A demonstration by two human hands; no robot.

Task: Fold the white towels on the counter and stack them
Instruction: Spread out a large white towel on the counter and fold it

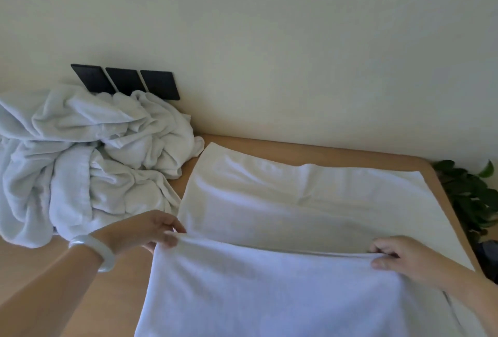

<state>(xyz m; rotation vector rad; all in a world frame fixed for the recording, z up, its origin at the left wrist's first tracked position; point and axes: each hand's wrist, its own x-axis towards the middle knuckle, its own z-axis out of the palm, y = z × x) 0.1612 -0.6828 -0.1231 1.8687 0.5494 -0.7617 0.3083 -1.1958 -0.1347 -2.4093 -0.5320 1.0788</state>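
A white towel [296, 202] lies spread on the wooden counter [350, 152], its near part lifted and doubled toward the far side. My left hand [145, 231] pinches the raised edge at its left corner. My right hand [398, 255] pinches the same edge at its right end. The lifted flap [269, 291] hangs down toward me between both hands. A crumpled heap of white towels [89, 158] sits at the left of the counter, apart from my hands.
Three black wall plates [126, 82] are fixed behind the heap. A green leafy plant [474, 199] stands beyond the counter's right edge. The pale wall runs along the counter's far side. A white bangle [97, 250] is on my left wrist.
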